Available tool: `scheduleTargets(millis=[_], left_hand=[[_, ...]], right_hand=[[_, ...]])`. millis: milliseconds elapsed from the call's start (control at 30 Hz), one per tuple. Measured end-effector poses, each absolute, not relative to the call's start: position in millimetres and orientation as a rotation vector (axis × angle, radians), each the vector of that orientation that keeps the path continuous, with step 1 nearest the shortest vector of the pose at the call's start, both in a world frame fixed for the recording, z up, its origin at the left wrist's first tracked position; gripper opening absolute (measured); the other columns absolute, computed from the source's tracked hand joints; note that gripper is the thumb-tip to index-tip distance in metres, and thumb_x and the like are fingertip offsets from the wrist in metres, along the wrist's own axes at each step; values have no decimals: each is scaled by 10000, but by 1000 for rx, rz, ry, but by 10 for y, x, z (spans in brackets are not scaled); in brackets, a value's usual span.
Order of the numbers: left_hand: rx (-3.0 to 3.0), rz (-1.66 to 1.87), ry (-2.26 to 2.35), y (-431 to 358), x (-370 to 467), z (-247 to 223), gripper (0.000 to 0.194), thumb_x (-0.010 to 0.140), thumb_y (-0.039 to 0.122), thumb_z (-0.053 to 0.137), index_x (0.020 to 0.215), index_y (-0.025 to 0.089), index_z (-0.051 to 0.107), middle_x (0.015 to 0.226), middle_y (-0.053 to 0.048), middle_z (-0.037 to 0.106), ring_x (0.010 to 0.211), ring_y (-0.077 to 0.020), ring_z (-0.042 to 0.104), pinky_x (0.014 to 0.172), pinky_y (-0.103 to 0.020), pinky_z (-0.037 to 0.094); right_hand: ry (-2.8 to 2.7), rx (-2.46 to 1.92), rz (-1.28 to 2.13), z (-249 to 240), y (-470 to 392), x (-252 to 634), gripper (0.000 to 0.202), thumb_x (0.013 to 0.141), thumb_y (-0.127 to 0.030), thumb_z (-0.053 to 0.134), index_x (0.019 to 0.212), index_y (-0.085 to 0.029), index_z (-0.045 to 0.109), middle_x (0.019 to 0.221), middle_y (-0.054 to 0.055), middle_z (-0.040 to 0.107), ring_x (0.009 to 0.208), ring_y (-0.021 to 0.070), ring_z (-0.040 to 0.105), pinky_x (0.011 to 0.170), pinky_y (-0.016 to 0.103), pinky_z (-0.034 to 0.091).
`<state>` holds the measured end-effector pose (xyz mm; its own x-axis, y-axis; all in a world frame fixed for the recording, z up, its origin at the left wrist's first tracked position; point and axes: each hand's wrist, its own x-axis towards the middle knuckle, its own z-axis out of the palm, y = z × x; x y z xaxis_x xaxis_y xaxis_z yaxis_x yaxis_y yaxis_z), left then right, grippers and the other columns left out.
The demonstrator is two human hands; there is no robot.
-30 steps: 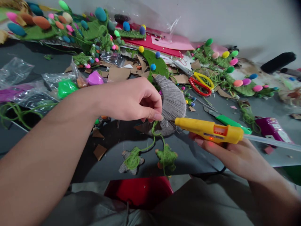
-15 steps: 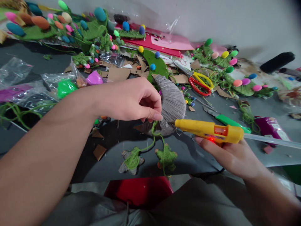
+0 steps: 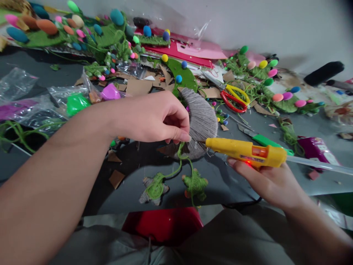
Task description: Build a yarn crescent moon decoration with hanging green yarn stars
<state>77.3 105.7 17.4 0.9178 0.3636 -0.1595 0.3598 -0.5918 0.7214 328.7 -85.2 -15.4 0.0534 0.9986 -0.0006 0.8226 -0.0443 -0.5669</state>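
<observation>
Left hand pinches green twine; right hand holds glue gun

Soft even light, blurred and warped edges.

Both of the person's forearms were bare, with no sleeve, watch, bracelet or ring showing anywhere along them. The bare left hand had short, unpainted nails, and the one on the thumb showed plainly. The bare right hand likewise carried no jewellery. Lower in the head view, the person's lap was covered by grey-olive woven cloth trousers, lightly creased, with a seam running along one leg.
</observation>
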Motion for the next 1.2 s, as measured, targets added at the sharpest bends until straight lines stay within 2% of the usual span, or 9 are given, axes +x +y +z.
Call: scheduleTargets(millis=[533, 933, 1200], left_hand=[[2238, -13, 516, 1041, 785, 199, 201, 883, 384, 664, 787, 221, 734, 724, 7, 726, 614, -128, 635, 546, -254, 395], [2272, 19, 502, 1055, 776, 179, 192, 883, 390, 676, 788, 234, 736, 724, 15, 739, 597, -115, 638, 531, -238, 407], [2261, 15, 511, 1048, 774, 188, 201, 879, 393, 666, 786, 230, 739, 724, 9, 733, 615, -126, 645, 554, -249, 414]], right_hand=[[-1806, -1990, 534, -119, -855, 3264, 258, 915, -467, 601, 888, -294, 790, 877, 14, 810, 858, 291, 783, 886, 471, 652], [-1903, -2021, 434, -125, -838, 3302, 216, 893, -445, 610, 880, -317, 784, 888, -13, 810, 927, 302, 774, 928, 477, 626], [-1930, -1984, 417, -90, -801, 3222, 266, 915, -433, 551, 871, -296, 775, 851, -1, 804, 878, 302, 776, 889, 484, 627]])
